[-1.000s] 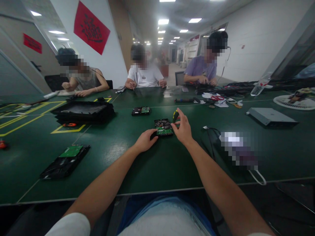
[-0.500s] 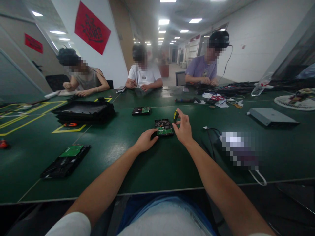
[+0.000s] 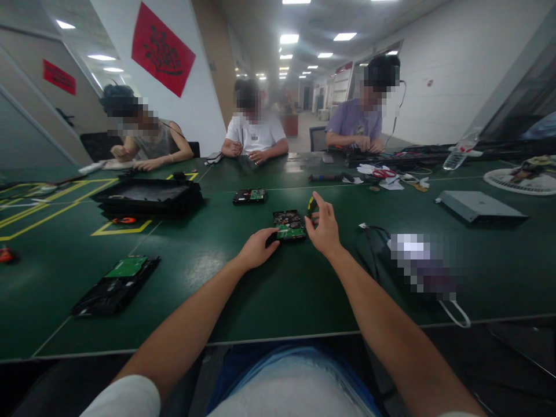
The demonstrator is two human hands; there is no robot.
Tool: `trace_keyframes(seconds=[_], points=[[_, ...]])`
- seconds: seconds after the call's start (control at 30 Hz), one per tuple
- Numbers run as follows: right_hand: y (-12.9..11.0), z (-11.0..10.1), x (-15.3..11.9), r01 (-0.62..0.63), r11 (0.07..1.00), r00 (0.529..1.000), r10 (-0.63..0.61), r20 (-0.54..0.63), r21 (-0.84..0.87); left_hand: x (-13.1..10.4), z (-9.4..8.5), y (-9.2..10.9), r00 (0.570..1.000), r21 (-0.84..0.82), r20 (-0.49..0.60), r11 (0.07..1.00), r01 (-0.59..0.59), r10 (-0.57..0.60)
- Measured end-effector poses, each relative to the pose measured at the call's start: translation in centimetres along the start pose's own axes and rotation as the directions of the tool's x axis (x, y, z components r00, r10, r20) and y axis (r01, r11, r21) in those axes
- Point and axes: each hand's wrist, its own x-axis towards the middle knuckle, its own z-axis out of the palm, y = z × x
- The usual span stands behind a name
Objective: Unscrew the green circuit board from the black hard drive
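A hard drive [image 3: 289, 219] with its green circuit board facing up lies flat on the dark green table in front of me. My left hand [image 3: 259, 248] grips its near left edge, thumb and fingers closed around that corner. Just off its right side, my right hand [image 3: 325, 226] pinches a short yellow-and-black screwdriver [image 3: 311, 205] by the handle. The screwdriver's tip is hidden or too small to make out. Behind and to the left sits a second hard drive [image 3: 250, 196], also showing a green board.
Near left lies a black bracket with a green board [image 3: 117, 284]; a black tray [image 3: 147, 197] stands beyond it. To my right are a blurred phone-like device [image 3: 423, 263] with cables, a grey metal box [image 3: 481, 207] and a plastic bottle [image 3: 461, 152]. Three people sit across the table.
The screwdriver has turned slightly in my right fingers, and its handle shows less. My left hand and the hard drive stay in place.
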Motion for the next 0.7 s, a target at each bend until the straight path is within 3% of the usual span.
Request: trace_keyframes(seconds=[0.27,0.7], points=[[0.39,0.34,0.04,-0.059,0.995,0.998,0.059,-0.001,0.076,-0.03,0.0,0.02,1.0,0.01,-0.004,1.0,0.003,-0.003],[0.36,0.57,-0.03,-0.042,0.995,0.999,0.044,-0.01,0.086,0.03,0.05,-0.14,1.0,0.012,0.01,1.0,0.005,-0.006]])
